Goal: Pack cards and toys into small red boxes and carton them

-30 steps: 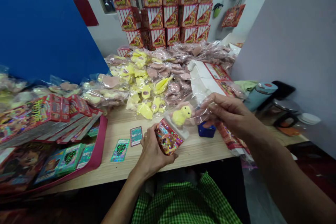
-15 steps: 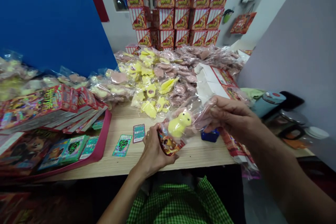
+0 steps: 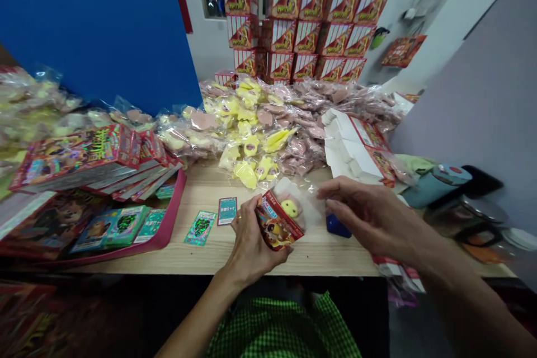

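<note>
My left hand [image 3: 254, 238] is wrapped around a small red printed box [image 3: 277, 224], held tilted above the table with its top open. A yellow squishy toy [image 3: 290, 207] in a clear plastic bag [image 3: 309, 201] sits mostly inside the box; its face and part of the bag stick out. To the right, my right hand [image 3: 361, 215] is apart from the box, fingers spread and holding nothing visible. A dark blue object [image 3: 338, 226] on the table is partly hidden behind that hand. Left of the box lie two cards, a teal one [image 3: 227, 211] and a shiny green one [image 3: 200, 228].
Bagged yellow and pink toys [image 3: 268, 117] are heaped along the back. Red boxes [image 3: 319, 28] are stacked behind them. At left, a pink tray [image 3: 174, 212] holds cards and printed packs. White open cartons [image 3: 346, 148] and a blue bottle [image 3: 444, 179] are at right.
The bagged toy has gone from above the box down into it. My right hand has let go of the bag and moved away to the right. My left hand still holds the box.
</note>
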Tool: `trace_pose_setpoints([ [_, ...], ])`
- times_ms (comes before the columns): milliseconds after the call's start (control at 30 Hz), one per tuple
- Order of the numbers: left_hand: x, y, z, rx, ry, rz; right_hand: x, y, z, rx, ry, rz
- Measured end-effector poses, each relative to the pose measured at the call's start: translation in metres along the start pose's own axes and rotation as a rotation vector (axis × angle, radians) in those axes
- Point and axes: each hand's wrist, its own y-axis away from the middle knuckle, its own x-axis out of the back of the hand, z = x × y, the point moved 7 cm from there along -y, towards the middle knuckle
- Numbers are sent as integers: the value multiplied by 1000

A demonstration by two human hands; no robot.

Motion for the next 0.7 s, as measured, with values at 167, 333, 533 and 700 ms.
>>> trace_pose_setpoints([
  [167,-5,1,5,56,84,1,16,8,-24,144,303,192],
  [333,-26,4,13,199,75,-82,-5,-5,-40,243,322,137],
  [533,27,0,-42,377,-330,-57,-128,-51,-30,286,447,-179],
  [700,85,14,-106,618,-755,-131,-234,-76,-2,252,640,-463],
])
